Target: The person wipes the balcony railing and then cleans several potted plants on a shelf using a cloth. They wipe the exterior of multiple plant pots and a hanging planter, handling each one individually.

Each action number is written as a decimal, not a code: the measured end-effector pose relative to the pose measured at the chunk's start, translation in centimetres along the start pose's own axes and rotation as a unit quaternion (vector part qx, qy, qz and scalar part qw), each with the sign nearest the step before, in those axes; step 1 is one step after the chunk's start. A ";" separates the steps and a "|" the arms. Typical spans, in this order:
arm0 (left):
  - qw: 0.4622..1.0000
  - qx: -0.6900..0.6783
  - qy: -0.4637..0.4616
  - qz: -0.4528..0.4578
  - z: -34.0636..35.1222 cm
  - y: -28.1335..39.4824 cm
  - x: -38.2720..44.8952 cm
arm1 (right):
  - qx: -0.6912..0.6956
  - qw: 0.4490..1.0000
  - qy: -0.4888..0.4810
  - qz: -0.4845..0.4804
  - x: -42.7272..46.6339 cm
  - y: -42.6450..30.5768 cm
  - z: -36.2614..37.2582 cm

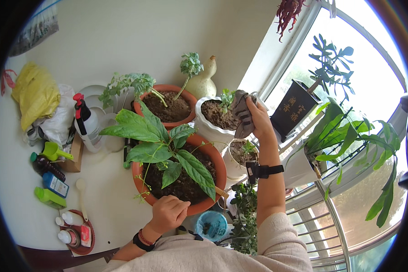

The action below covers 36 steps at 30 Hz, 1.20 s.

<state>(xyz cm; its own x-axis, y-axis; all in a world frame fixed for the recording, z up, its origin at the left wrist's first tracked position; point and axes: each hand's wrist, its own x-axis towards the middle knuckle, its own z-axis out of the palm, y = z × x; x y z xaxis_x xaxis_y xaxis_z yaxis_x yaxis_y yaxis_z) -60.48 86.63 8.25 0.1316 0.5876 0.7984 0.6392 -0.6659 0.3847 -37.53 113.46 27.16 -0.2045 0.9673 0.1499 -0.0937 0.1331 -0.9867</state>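
Note:
My right hand [261,119] grips a bunched grey cloth [243,114] with dark stripes, raised beside a white fluted pot [213,134] with a small green plant. Just below the cloth stands a smaller white pot [232,163] with a seedling. My left hand [170,212] is curled into a loose fist by the front rim of a large terracotta-coloured pot [221,163]; nothing shows in it. A broad-leaved plant [149,136] grows from that pot's dark soil. Behind it, a second terracotta-coloured pot [188,98] holds leaning succulents [190,64].
A spray bottle [88,125], green scoop [56,152], several bottles [51,197] and a red tray [90,244] occupy the left side. A gourd [207,80] stands by the wall. Potted plants [294,108] and a metal railing [333,210] line the window. A blue-lined bin [200,221] sits below.

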 end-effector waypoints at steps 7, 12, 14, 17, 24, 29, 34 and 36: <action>1.000 0.009 0.003 -0.012 0.0 0.1 0.1 | -0.310 0.938 -0.112 -0.110 9.7 -1.5 7.4; 0.999 0.012 -0.002 -0.039 0.0 0.0 -0.2 | -0.690 0.711 -0.118 -0.070 18.3 3.4 11.0; 0.999 0.023 0.001 -0.042 0.0 0.0 -0.4 | -0.763 0.642 -0.079 -0.010 20.9 5.9 11.2; 0.998 0.027 -0.003 -0.053 0.1 -0.1 -0.6 | -0.769 0.624 -0.049 0.127 24.5 8.2 10.1; 0.997 0.036 -0.002 -0.070 0.4 -0.3 -0.7 | -0.745 0.650 -0.051 0.141 26.1 10.9 9.0; 0.998 0.031 0.014 -0.061 0.4 -0.3 -0.6 | -0.793 0.595 -0.093 0.090 23.9 10.1 9.9; 0.998 0.036 0.022 -0.046 0.3 -0.2 -0.3 | -0.810 0.552 -0.191 0.052 22.1 9.2 12.1; 0.998 0.034 0.022 -0.038 0.2 -0.2 -0.3 | -0.809 0.555 -0.185 0.044 20.5 8.9 12.6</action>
<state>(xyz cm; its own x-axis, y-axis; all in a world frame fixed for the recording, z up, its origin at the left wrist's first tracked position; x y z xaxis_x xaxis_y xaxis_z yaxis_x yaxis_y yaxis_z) -60.52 86.68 7.89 0.0478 0.6133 0.7884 0.6967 -0.5861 0.4137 -54.78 131.72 22.27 -0.3533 0.9146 -0.1967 0.8702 0.3985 0.2897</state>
